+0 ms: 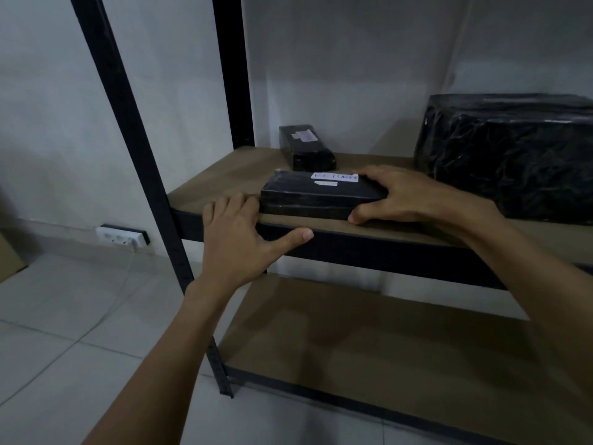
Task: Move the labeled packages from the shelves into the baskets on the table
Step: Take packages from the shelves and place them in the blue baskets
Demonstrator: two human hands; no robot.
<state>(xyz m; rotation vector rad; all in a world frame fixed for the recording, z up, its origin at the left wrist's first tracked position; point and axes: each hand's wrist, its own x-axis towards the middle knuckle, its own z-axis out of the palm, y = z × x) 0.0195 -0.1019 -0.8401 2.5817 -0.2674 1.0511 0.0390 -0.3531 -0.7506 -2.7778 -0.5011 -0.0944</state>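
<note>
1. Head view: the flat package (317, 195) lies at the front edge of the middle shelf (224, 175), a white label (334, 176) on top. It looks like a stiff, slim box in glossy black wrap, probably light but slick, so I'd take it by its two short ends
2. The right hand (407, 195) is wrapped round the right end, fingers on top, thumb at the lower front corner
3. The left hand (237, 232) is spread wide, fingertips touching the left end, thumb out along the shelf's front rail, gripping nothing yet
4. Two more wrapped packages sit behind; no baskets in sight
</note>
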